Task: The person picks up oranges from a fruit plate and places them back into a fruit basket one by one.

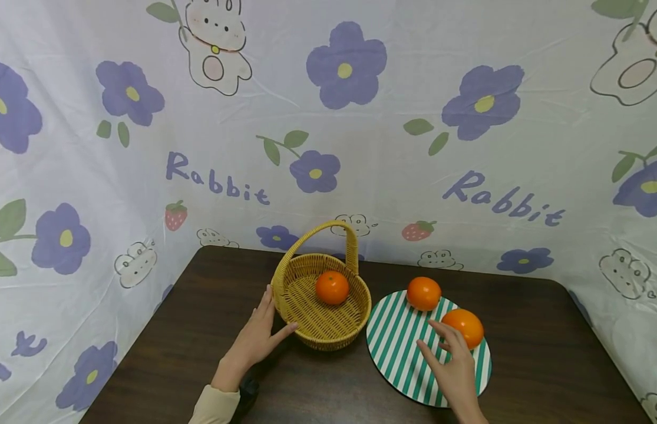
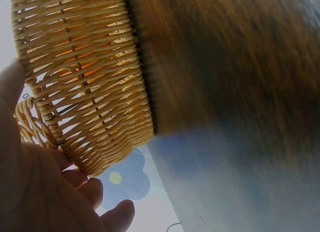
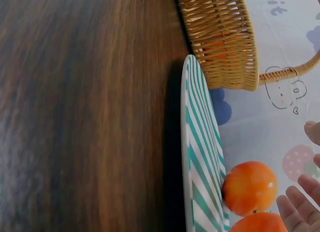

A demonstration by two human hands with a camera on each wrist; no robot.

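Note:
A yellow wicker basket (image 1: 328, 340) with a tall arched handle stands on the dark table, one orange persimmon-like fruit (image 1: 332, 288) lying inside it. My left hand (image 1: 256, 335) touches the basket's left side, thumb and fingers spread along its rim; the left wrist view shows the fingertips against the weave (image 2: 90, 81). On the round green-and-white striped board (image 1: 397, 347) sit two more orange fruits, one at the back (image 1: 423, 294) and one at the right (image 1: 464, 327). Over the board, near the right fruit, hovers my right hand (image 1: 455, 368), fingers apart, nothing held.
Behind the table hangs a white cloth (image 1: 392, 147) printed with purple flowers and rabbits. The basket's arched handle (image 1: 352, 247) rises toward it. Brown wooden tabletop (image 1: 169, 335) surrounds the basket and board.

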